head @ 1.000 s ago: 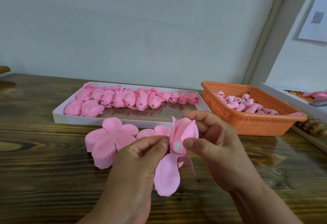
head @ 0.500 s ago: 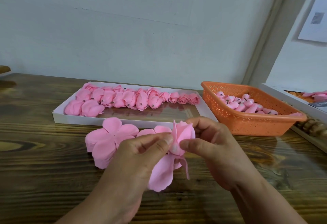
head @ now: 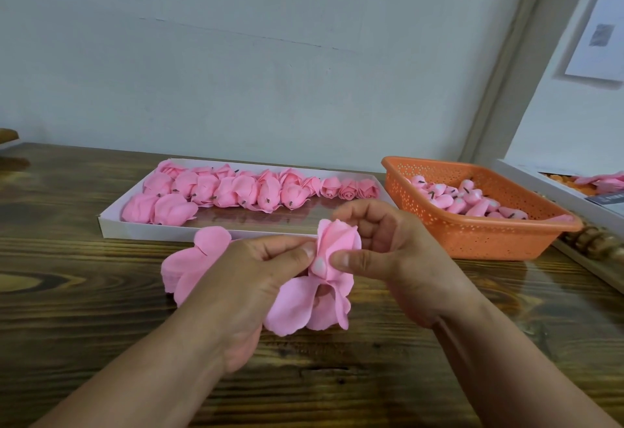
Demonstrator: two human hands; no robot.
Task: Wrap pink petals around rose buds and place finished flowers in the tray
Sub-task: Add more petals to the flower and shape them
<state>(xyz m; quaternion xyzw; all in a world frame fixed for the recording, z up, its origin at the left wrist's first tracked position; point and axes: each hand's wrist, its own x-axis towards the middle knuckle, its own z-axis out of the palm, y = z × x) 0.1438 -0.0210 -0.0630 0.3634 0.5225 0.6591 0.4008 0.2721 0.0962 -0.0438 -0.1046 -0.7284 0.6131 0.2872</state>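
Observation:
Above the wooden table, my left hand (head: 256, 268) and my right hand (head: 388, 252) pinch a pink rose bud (head: 337, 245) from either side, thumbs meeting near its pale base. Loose pink petals (head: 304, 302) hang below the bud, partly folded up around it. A stack of flat pink petal sheets (head: 192, 265) lies on the table just left of my left hand, partly hidden by it. Behind my hands, the white tray (head: 111, 230) holds several finished pink flowers (head: 236, 191) in rows.
An orange perforated basket (head: 489, 238) at the right holds several pink buds (head: 466, 201). A second white tray (head: 540, 184) with orange and pink pieces sits at the far right edge. A pale wall rises behind the table.
The hanging petals have been drawn upward and closer around the bud. Both hands have shifted slightly lower and kept pinching it.

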